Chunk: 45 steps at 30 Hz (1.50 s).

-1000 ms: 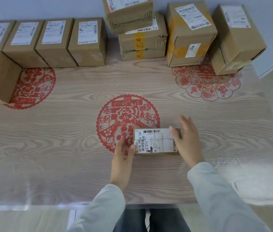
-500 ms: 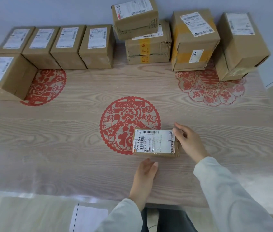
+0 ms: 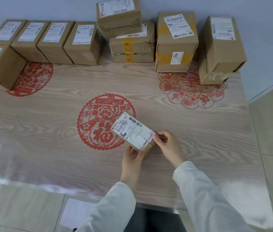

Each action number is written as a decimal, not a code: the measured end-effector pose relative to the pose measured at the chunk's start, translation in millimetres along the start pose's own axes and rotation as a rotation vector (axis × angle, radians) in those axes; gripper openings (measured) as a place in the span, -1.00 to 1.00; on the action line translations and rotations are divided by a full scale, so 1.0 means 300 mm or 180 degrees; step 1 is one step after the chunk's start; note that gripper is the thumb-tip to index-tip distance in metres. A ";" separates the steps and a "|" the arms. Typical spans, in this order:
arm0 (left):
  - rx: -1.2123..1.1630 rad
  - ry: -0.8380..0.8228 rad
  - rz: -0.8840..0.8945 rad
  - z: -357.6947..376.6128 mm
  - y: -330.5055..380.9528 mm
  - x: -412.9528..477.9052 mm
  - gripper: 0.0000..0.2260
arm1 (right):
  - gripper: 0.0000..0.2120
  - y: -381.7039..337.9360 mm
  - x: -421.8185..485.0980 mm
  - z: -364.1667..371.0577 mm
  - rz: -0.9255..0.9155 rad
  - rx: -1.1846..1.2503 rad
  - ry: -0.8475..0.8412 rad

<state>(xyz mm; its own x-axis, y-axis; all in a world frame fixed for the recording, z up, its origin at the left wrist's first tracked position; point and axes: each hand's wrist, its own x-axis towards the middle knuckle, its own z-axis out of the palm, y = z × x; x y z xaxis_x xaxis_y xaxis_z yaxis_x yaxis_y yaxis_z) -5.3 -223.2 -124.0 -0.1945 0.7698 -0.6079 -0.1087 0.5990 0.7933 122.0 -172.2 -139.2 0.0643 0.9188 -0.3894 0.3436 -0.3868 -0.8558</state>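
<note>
My right hand (image 3: 169,146) pinches the small brown cardboard parcel with the white shipping label (image 3: 132,131), thumb and forefinger closed on its corner at 3 o'clock. My left hand (image 3: 133,156) grips the parcel's near end at 6 o'clock, fingers curled round its side. The parcel sits askew, its long side running from 10 to 4 o'clock, and overlaps the 4 o'clock rim of the round red paper-cut medallion (image 3: 95,124) at the middle of the pale wood-grain table (image 3: 40,148). I cannot tell whether it lies flat or is raised. At 12 o'clock against the wall stands a stack of two brown cartons (image 3: 132,49). A row of four labelled cartons (image 3: 55,42) stands at 10 o'clock, and a tall carton with yellow tape (image 3: 174,44) at 1 o'clock.
</note>
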 end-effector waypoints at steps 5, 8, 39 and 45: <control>-0.0049 -0.0075 0.0215 0.033 0.028 0.002 -0.61 | -0.87 -0.001 -0.041 -0.049 0.0124 0.0369 0.0372; 0.0006 -0.0318 0.0359 0.060 0.048 0.008 -0.58 | -0.87 -0.006 -0.069 -0.087 0.0200 0.0577 0.0639; 0.1195 -0.2109 0.0535 1.266 -0.258 -0.495 -0.58 | -0.86 0.601 -0.604 -1.239 0.0727 0.1946 0.2410; 0.1346 -0.2293 0.0492 1.461 -0.289 -0.529 -0.58 | -0.91 0.683 -0.630 -1.394 0.0830 0.2194 0.2563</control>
<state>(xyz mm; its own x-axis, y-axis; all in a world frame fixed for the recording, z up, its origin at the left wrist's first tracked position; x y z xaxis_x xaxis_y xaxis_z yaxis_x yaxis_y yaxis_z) 462.3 -300.8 -110.7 0.5067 0.7163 -0.4798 0.2693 0.3971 0.8774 572.2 -392.0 -98.4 0.7396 0.4873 -0.4643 -0.3523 -0.3075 -0.8839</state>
